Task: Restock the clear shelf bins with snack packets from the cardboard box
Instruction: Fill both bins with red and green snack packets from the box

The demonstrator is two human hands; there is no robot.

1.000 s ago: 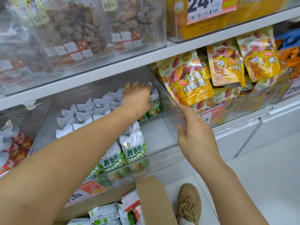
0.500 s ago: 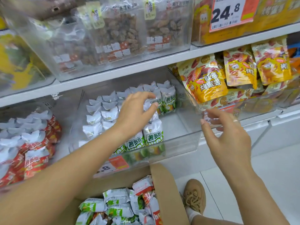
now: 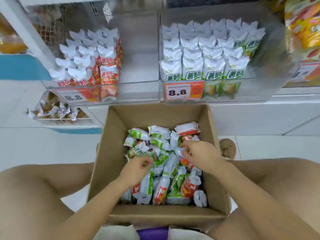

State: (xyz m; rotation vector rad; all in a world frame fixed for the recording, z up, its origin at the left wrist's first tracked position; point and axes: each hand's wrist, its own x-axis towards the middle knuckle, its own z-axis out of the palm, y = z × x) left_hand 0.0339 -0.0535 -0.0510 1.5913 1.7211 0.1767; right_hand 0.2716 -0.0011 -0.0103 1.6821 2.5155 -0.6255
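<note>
Half a second back, had the left hand up in the green-packet bin (image 3: 254, 91) and the right hovering spread beside it; now down out of the shelf and into the cardboard box (image 3: 155, 115), which sits on the floor between the knees, directly below the two clear bins.

Left hand (image 3: 138, 168): sunk among the loose snack packets (image 3: 162, 172) at the middle-left of the box, fingers curled downward. Cannot tell whether closed on a packet or only raking through.

Right hand (image 3: 197, 153): further back and right in the box, thumb and forefinger pinching the white crimped edge of a packet.

Reads as the end of one placing trip and the start of the next pick. Nothing lifted clear of the box yet.

Plenty still to move: green and red packets mixed in a heap across the box bottom, so sorting by colour needed at the pick. Green-packet bin holds neat upright rows across its left and middle, with bare room down its right side. Red-packet bin (image 3: 138, 58) to its left holds a looser cluster on its left half, right half bare. Probably wiser to gather several of one colour before rising again.
</note>
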